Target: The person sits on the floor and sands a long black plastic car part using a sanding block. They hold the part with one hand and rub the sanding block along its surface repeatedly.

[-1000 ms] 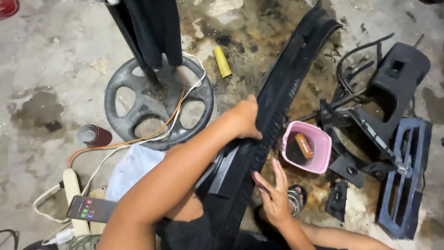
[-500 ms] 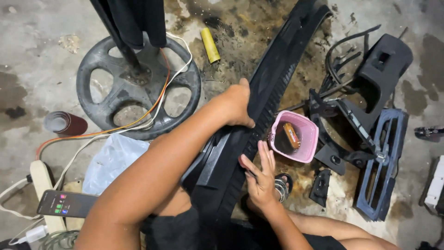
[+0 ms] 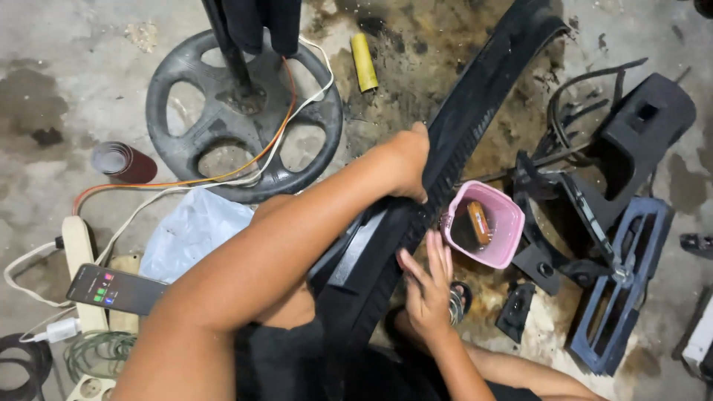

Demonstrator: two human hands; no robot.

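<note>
Left hand (image 3: 407, 160) grips long black trim panel (image 3: 475, 111) beside pink tub (image 3: 505, 223)

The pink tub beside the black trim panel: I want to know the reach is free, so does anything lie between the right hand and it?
Nothing visible does. The right hand rests on the black trim panel, and the pink tub sits just beyond its fingertips.

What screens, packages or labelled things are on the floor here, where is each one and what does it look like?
Phone: lower left, lying across a cream power strip; dark screen lit with small green and pink icons.
Plastic bag: left of the left forearm; crumpled, pale blue-white.
Yellow cylinder: top centre on stained concrete; any label too small to tell.
</note>
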